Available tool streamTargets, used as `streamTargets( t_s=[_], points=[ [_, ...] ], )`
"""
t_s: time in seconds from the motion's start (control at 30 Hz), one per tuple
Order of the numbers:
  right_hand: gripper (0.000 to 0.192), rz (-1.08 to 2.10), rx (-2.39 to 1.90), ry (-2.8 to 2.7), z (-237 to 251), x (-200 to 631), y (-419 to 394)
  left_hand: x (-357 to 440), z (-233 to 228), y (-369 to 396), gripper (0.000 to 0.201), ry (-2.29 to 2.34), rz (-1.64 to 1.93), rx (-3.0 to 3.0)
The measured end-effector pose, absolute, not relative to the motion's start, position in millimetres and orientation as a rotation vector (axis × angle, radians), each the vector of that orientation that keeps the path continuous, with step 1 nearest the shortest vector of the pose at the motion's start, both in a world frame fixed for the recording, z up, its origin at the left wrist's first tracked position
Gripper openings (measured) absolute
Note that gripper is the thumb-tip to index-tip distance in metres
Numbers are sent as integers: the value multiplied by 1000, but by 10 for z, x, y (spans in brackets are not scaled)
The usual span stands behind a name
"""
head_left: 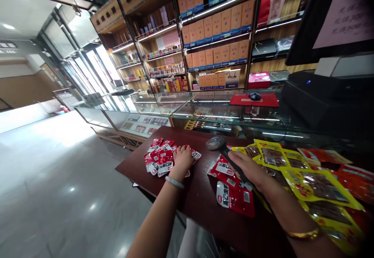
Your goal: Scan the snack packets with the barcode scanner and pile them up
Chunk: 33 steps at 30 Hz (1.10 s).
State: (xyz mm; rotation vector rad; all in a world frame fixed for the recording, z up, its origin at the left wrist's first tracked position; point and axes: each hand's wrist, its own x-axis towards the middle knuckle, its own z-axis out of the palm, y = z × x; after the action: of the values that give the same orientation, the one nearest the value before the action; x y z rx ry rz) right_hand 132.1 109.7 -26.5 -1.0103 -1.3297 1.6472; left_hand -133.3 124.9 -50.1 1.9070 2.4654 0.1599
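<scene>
My left hand (182, 158), with a pale bangle at the wrist, is at the right side of a pile of small red-and-white snack packets (160, 157). Its bent fingers are closed on a red packet (196, 155), partly hidden beneath them. In my right hand (248, 167) is a dark handheld barcode scanner (216, 144), its round head tilted up and to the left. Under and beside the scanner lie larger red-and-white snack packets (237, 199). Yellow snack packets (318, 186) overlap to the right of them, next to my right forearm.
The dark wooden table (195, 189) adjoins a glass display counter (182, 108). On the counter are a red mat (271, 100) with a computer mouse (254, 96) and a monitor (341, 20). Orange packets (358, 180) lie at far right. Shelves of boxes (217, 26) stand behind.
</scene>
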Motion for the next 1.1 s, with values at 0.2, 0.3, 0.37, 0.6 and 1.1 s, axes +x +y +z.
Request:
streamTargets(
  t_s=[0.2, 0.3, 0.37, 0.6, 1.1],
  points=[
    [45, 1642, -993, -1378, -240, 1322, 1098, -1495, -376, 1446, 109, 2418, 15, 1907],
    [45, 1631, -981, -1390, -243, 1333, 1110, -1490, -397, 1510, 93, 2331, 392, 1813],
    [45, 1626, -979, -1389, -252, 1334, 1116, -1473, -438, 1554, 67, 2202, 757, 1645],
    [43, 1616, -993, -1398, -299, 1286, 1107, -1246, -642, 1685, 26, 1929, 1266, 1228],
    [47, 1526, -993, -1453, -255, 1320, 1135, -773, -655, 1781, 22, 1411, 1609, 778]
  ],
)
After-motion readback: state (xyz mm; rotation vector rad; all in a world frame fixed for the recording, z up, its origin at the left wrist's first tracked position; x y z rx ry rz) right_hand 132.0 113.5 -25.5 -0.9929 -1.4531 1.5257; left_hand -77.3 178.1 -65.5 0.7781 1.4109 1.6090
